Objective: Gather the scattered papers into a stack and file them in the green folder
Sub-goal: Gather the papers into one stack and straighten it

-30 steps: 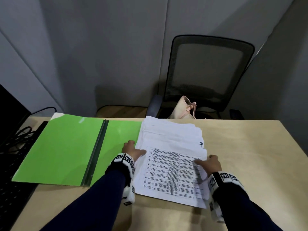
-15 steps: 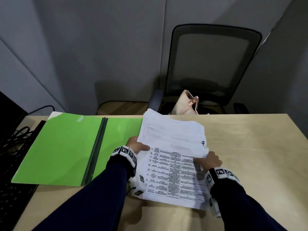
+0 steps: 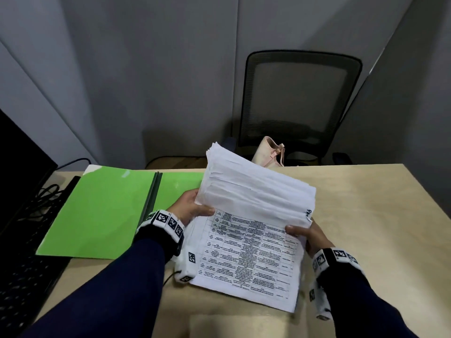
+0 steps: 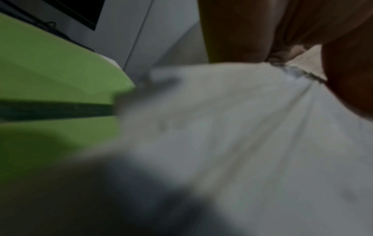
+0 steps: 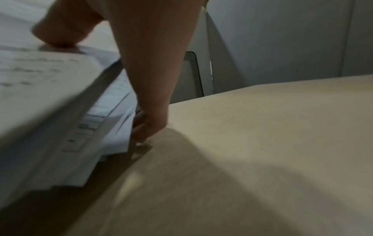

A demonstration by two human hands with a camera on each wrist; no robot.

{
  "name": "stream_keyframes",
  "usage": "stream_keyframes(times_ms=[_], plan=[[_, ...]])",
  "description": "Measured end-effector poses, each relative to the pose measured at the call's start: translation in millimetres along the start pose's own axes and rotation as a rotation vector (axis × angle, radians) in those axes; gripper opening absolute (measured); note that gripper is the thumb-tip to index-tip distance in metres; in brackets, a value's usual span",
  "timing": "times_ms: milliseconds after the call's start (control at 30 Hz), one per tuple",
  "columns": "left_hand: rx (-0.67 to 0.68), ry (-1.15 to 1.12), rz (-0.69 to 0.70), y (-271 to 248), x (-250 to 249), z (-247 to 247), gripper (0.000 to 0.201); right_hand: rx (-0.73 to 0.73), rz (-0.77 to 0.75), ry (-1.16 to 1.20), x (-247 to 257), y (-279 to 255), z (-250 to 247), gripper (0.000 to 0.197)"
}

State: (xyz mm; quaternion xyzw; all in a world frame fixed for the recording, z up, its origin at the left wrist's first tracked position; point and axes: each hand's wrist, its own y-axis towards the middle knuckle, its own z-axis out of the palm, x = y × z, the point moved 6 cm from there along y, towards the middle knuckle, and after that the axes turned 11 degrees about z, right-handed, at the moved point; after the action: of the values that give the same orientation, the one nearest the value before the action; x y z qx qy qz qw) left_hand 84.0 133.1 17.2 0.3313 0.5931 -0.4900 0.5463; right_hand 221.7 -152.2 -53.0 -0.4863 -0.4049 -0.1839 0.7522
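Note:
A thick stack of white papers (image 3: 253, 230) with a printed table on top is held tilted above the wooden desk (image 3: 366, 215), far edge raised. My left hand (image 3: 192, 208) grips its left edge, thumb on top. My right hand (image 3: 305, 234) grips its right edge, thumb on the top sheet and fingers underneath. The green folder (image 3: 102, 211) lies open flat on the desk to the left, its dark spine (image 3: 151, 196) down the middle. In the left wrist view the papers (image 4: 242, 135) are blurred beside the folder (image 4: 50, 76). The right wrist view shows the papers (image 5: 50, 95) pinched in my right hand (image 5: 113, 79).
A black mesh office chair (image 3: 300, 103) stands behind the desk with a pale pink bag (image 3: 268, 152) on its seat. A black keyboard (image 3: 22, 272) and cables (image 3: 46, 191) lie at the desk's left edge. Grey partition walls close off the back.
The paper stack has been lifted off the desk and tilted up at its far end. Both hands have closed on its side edges and risen with it.

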Motion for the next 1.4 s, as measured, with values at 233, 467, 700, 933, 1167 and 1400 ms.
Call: stream_keyframes(times_ms=[233,467,700,933,1167,1400], plan=[[0.149,0.104,0.122,-14.6,-71.4,35.1,0.057,0.081,0.175,0.284,-37.5,-31.8,12.5,0.042],[0.381,0.501,0.356,-29.5,-150.2,99.7,0.051,0.154,0.155,0.516,-55.7,-44.4,25.6,0.071],[0.410,0.461,0.425,-54.2,-180.3,107.5,0.051,0.224,0.080,0.669,-39.6,-47.3,22.6,0.088],[0.010,0.504,0.419,-41.0,-150.4,40.5,0.053,-0.102,-0.203,0.279,17.7,-57.0,5.7,0.011],[-0.327,0.594,0.243,-30.6,-72.9,11.9,0.047,-0.376,-0.531,-0.224,70.8,-73.1,12.8,0.028],[-0.630,0.520,0.403,-58.0,-69.4,24.7,0.035,-0.404,-0.709,-0.192,79.6,-92.8,29.5,0.020]])
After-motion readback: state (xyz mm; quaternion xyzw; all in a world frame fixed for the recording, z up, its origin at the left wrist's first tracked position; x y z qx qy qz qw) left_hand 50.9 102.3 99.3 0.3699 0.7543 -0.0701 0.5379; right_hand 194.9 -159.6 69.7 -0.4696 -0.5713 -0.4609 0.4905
